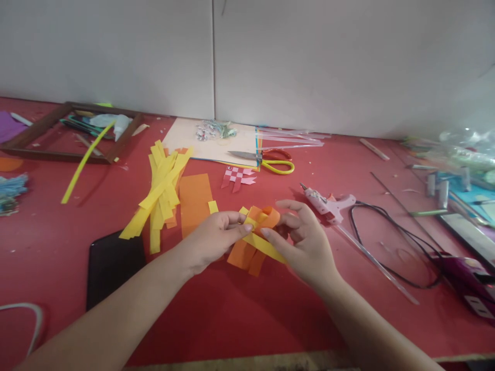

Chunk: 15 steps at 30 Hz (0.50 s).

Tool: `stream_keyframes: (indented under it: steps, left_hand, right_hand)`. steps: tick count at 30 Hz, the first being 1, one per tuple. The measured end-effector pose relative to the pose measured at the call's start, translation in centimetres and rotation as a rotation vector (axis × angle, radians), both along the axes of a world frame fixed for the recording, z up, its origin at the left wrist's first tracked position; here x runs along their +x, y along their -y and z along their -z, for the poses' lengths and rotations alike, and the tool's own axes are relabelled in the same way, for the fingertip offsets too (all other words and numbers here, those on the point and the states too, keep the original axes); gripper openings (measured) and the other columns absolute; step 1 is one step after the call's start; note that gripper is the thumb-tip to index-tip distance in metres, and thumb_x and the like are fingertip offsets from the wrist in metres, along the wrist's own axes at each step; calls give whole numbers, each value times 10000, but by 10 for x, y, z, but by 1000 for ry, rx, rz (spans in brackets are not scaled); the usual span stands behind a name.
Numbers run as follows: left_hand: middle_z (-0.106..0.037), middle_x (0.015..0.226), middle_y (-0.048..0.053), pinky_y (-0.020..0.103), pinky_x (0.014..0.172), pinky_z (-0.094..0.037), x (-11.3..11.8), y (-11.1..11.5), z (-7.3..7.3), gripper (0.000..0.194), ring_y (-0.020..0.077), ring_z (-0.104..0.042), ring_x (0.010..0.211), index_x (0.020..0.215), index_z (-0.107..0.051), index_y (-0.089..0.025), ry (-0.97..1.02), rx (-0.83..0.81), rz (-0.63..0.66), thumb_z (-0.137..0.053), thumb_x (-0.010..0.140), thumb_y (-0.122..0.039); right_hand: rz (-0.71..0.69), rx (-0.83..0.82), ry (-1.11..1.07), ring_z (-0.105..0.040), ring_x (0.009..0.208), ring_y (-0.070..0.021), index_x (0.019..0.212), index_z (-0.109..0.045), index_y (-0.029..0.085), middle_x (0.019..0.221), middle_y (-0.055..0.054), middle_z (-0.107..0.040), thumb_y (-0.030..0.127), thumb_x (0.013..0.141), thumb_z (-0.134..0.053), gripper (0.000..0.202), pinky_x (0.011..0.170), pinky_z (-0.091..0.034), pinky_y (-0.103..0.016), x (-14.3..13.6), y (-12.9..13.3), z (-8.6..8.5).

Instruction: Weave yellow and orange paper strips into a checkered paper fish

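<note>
Orange and yellow paper strips (244,253), interlaced into a small weave, are held between both hands just above the red table. My left hand (214,239) pinches the weave's left side, thumb on top. My right hand (305,239) has its thumb and fingers around a curled orange strip on the right side. One yellow strip slants out beneath the right thumb, and orange ends hang toward me. An orange paper sheet (196,198) lies behind my left hand, beside a pile of yellow strips (164,185). Beyond the hands rests a woven pink paper fish (235,178).
Scissors (277,164) lie partly on pale paper sheets (180,136) at the back. A pink glue gun (327,203) with its black cord is on the right. A dark phone (112,268) sits left, below a wooden frame (58,152). A wall (309,67) bounds the table.
</note>
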<state>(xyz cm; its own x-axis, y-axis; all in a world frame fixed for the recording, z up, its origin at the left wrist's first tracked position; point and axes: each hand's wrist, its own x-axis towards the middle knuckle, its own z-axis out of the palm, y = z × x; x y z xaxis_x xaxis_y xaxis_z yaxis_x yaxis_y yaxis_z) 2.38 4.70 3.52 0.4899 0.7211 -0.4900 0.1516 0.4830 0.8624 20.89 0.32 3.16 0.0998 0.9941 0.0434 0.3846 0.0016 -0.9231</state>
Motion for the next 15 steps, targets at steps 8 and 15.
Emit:
stream_keyframes:
  steps: [8, 15]
  left_hand:
    - [-486, 656, -56, 213, 475, -216, -1, 1, 0, 319, 48, -279, 472, 1001, -670, -188, -23, -8, -45, -692, 805, -439]
    - [-453, 595, -78, 223, 506, -225, 2, 1, -8, 194, 55, -245, 470, 896, -664, -169, -5, 5, -24, -646, 850, -357]
  right_hand:
    - [35, 123, 134, -511, 603, -134, 1080, -479, 259, 652, 55, -598, 291, 781, -658, 350, 612, -452, -295, 0, 0, 0]
    - [-10, 78, 41, -541, 608, -134, 1058, -470, 250, 667, 46, -628, 301, 786, -661, 337, 605, -458, -296, -3, 0, -2]
